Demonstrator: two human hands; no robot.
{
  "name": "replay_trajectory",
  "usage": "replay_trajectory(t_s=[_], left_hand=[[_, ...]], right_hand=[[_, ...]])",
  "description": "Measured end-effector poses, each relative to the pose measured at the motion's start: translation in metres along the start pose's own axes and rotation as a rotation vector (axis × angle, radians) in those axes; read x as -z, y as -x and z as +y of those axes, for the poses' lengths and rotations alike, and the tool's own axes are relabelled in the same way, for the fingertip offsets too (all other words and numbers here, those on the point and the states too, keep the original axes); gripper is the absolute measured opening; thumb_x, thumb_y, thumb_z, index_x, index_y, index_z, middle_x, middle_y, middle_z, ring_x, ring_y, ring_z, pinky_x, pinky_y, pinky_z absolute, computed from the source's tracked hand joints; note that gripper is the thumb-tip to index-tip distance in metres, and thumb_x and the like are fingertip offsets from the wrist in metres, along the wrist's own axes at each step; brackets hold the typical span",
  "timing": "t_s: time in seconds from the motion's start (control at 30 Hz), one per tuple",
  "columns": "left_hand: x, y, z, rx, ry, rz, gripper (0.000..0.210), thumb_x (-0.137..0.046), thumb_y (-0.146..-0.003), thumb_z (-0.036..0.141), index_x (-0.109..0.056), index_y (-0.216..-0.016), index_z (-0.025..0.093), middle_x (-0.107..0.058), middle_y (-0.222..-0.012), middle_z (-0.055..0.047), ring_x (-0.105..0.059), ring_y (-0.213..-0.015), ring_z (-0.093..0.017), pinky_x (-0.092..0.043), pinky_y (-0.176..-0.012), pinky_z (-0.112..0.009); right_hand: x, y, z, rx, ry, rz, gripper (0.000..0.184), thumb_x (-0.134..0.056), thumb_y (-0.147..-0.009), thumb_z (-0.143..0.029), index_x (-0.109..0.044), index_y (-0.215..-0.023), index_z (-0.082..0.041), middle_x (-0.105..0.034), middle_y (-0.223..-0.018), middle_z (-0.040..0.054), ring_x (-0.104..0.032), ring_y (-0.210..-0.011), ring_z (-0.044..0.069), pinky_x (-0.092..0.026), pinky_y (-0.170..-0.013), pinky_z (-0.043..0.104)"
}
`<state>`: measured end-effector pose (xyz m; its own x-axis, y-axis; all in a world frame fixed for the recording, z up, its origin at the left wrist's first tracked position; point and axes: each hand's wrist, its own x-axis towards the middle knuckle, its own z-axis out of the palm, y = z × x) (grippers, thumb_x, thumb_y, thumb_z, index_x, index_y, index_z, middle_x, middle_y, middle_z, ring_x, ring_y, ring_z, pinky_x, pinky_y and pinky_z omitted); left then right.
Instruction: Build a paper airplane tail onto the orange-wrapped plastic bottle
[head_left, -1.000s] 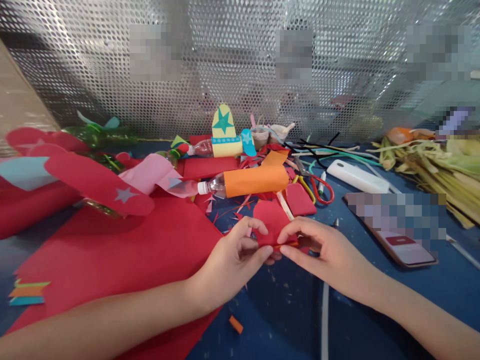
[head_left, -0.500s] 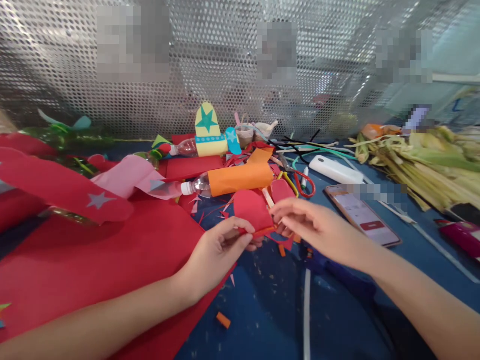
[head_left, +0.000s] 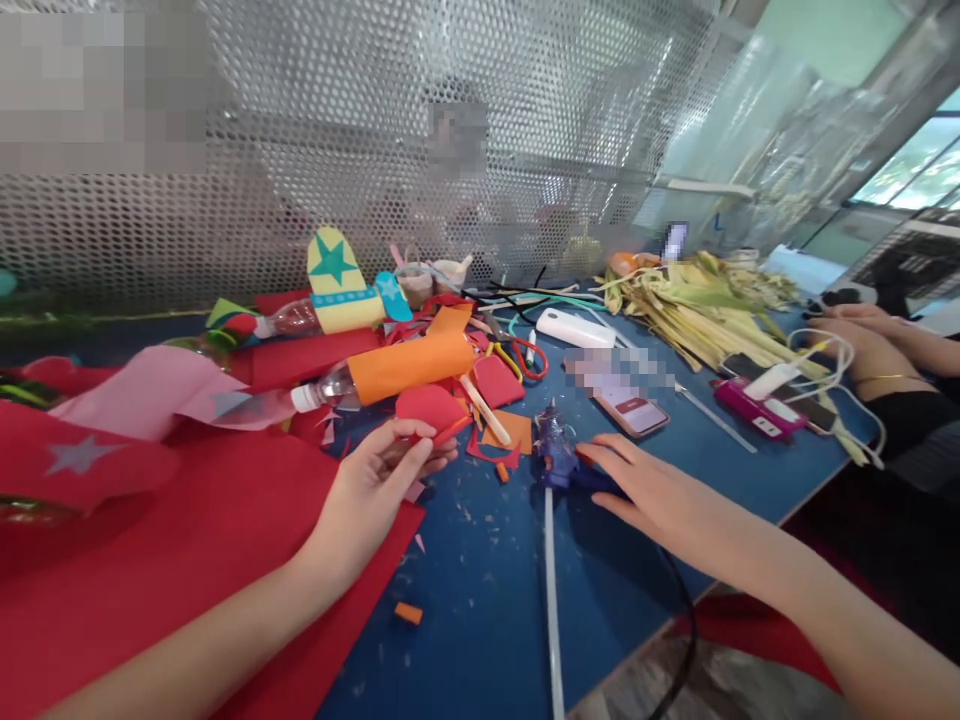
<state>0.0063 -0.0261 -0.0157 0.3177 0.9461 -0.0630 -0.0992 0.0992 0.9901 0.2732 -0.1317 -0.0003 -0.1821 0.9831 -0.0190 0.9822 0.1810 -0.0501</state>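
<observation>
My right hand (head_left: pixel 652 480) has left the red piece (head_left: pixel 427 402) and come over to the glue gun (head_left: pixel 556 452), my view turning right with it. Well left of the gun spreads the red sheet (head_left: pixel 187 540). Nearer the gun on that side, my left hand (head_left: pixel 382 472) is closed in a pinch on the red piece's near edge, holding it left of the gun. The orange bottle (head_left: pixel 412 368) lies behind, left and beyond the gun. The gun's long axis runs away from me: nozzle at the far end, glue stick (head_left: pixel 553 610) trailing towards me. Its handle (head_left: pixel 596 478) points right, so my right hand is nearer, thumb and fingers parted around it; I cannot tell whether they touch. Beyond the gun, rightward, lies the phone (head_left: pixel 637 412).
</observation>
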Motion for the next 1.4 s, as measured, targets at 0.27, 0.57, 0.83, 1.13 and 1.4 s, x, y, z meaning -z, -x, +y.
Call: replay_trajectory(t_s=[0.27, 0.57, 0.83, 1.13, 1.4], left_hand=[[0.0, 0.004, 0.001, -0.026, -0.057, -0.042, 0.026, -0.068, -0.075, 0.041, -0.057, -0.085, 0.02, -0.074, -0.085, -0.003, -0.07, -0.087, -0.019, -0.051, -0.069, -0.021], [-0.002, 0.003, 0.0, 0.001, -0.119, -0.01, 0.023, -0.066, -0.076, 0.04, -0.058, -0.085, 0.021, -0.073, -0.087, -0.002, -0.07, -0.082, -0.016, -0.047, -0.06, -0.017], [-0.003, 0.003, 0.0, 0.008, -0.124, -0.009, 0.024, -0.066, -0.076, 0.04, -0.058, -0.086, 0.021, -0.074, -0.084, -0.003, -0.07, -0.081, -0.018, -0.052, -0.067, -0.022], [-0.005, 0.007, 0.002, -0.094, -0.194, 0.017, 0.019, -0.064, -0.075, 0.037, -0.059, -0.084, 0.021, -0.072, -0.08, -0.003, -0.07, -0.076, -0.02, -0.056, -0.077, -0.031], [0.005, 0.007, 0.001, -0.182, -0.261, 0.196, 0.019, -0.065, -0.077, 0.038, -0.058, -0.089, 0.025, -0.068, -0.081, 0.001, -0.069, -0.072, -0.017, -0.057, -0.068, -0.021]], right_hand=[[0.007, -0.016, 0.041, 0.087, -0.057, 0.065, 0.035, -0.044, -0.089, -0.017, -0.045, -0.124, -0.02, -0.05, -0.127, 0.0135, -0.054, -0.116, 0.025, -0.046, -0.097, 0.044], [0.006, -0.024, 0.045, 0.098, -0.012, 0.068, 0.039, -0.049, -0.087, -0.012, -0.05, -0.125, -0.016, -0.052, -0.131, 0.0119, -0.05, -0.121, 0.025, -0.041, -0.102, 0.045], [0.006, -0.017, 0.041, 0.077, 0.056, 0.121, 0.039, -0.052, -0.085, -0.012, -0.052, -0.124, -0.018, -0.054, -0.128, 0.0114, -0.054, -0.114, 0.027, -0.045, -0.096, 0.048], [0.017, -0.042, -0.06, 0.412, 0.076, 0.284, 0.016, -0.046, -0.091, -0.016, -0.061, -0.086, -0.015, -0.064, -0.083, 0.0066, -0.06, -0.08, 0.021, -0.051, -0.073, 0.037], [-0.002, -0.096, -0.065, 0.452, -0.372, 0.49, 0.017, -0.046, -0.092, -0.034, -0.048, -0.093, -0.017, -0.056, -0.085, 0.0057, -0.056, -0.073, 0.017, -0.049, -0.062, 0.029]])
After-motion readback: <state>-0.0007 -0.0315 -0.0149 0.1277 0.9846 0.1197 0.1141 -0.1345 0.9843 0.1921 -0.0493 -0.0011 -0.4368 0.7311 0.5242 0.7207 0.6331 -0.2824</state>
